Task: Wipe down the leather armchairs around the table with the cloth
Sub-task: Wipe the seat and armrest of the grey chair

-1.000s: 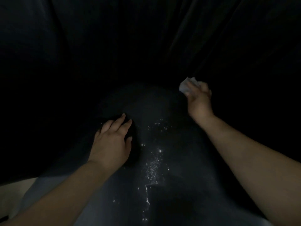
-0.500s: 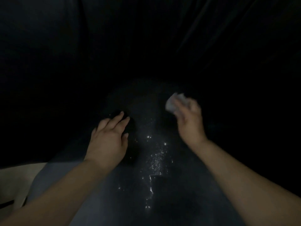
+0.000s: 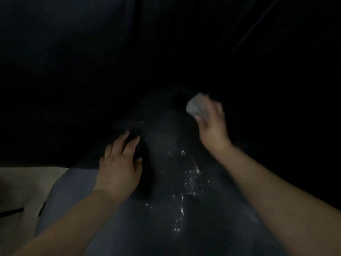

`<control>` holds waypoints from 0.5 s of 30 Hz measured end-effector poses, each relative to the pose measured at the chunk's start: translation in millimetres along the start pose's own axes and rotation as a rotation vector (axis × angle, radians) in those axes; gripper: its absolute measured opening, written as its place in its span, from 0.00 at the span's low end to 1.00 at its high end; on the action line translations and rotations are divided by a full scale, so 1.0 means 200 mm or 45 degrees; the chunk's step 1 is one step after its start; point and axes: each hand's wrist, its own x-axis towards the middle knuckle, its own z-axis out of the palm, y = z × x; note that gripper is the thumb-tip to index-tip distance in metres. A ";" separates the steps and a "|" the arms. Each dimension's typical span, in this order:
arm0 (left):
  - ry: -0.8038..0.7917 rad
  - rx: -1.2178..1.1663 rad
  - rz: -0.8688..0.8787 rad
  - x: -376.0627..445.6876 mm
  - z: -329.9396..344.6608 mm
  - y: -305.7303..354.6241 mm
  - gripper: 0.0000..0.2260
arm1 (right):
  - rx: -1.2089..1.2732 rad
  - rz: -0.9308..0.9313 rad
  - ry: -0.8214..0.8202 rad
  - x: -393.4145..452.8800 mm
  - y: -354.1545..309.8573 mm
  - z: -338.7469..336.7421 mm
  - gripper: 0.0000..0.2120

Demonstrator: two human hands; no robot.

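Note:
A dark leather armchair point(image 3: 166, 209) fills the view, its seat faintly lit in front of me and its back lost in blackness. White specks and a thin streak point(image 3: 186, 182) dot the middle of the seat. My right hand point(image 3: 212, 124) grips a small crumpled white cloth point(image 3: 196, 106) against the seat's far part, blurred by motion. My left hand point(image 3: 120, 165) rests flat on the seat to the left of the specks, fingers spread and pointing away from me.
A pale floor point(image 3: 24, 189) shows at the lower left beside the chair's edge, with a dark cable point(image 3: 11, 212) lying on it. Everything above and to the right is too dark to make out.
My right hand with the cloth swept down and left across the seat, and now sits slightly further right again. The left hand stays planted in the same spot.

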 end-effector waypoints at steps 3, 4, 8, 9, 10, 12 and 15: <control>0.037 0.048 -0.104 -0.02 0.04 -0.08 0.26 | -0.253 0.109 -0.088 0.24 -0.04 0.08 0.27; 0.027 0.057 -0.127 -0.02 0.05 -0.10 0.27 | -0.385 0.050 -0.128 0.23 -0.07 0.13 0.27; -0.005 0.070 -0.113 -0.03 0.04 -0.09 0.28 | -0.261 -0.390 -0.437 -0.09 -0.20 0.26 0.24; -0.003 0.058 -0.118 -0.04 0.03 -0.09 0.27 | -0.169 -0.398 -0.494 -0.14 -0.21 0.26 0.24; 0.000 0.049 -0.119 -0.05 0.03 -0.08 0.27 | -0.092 -0.382 -0.473 -0.15 -0.22 0.26 0.23; 0.032 0.033 -0.100 -0.08 0.02 -0.09 0.26 | -0.051 -0.293 -0.265 -0.05 -0.24 0.26 0.23; 0.126 0.029 -0.128 -0.12 0.02 -0.15 0.24 | -0.071 -0.116 -0.061 0.24 -0.28 0.33 0.22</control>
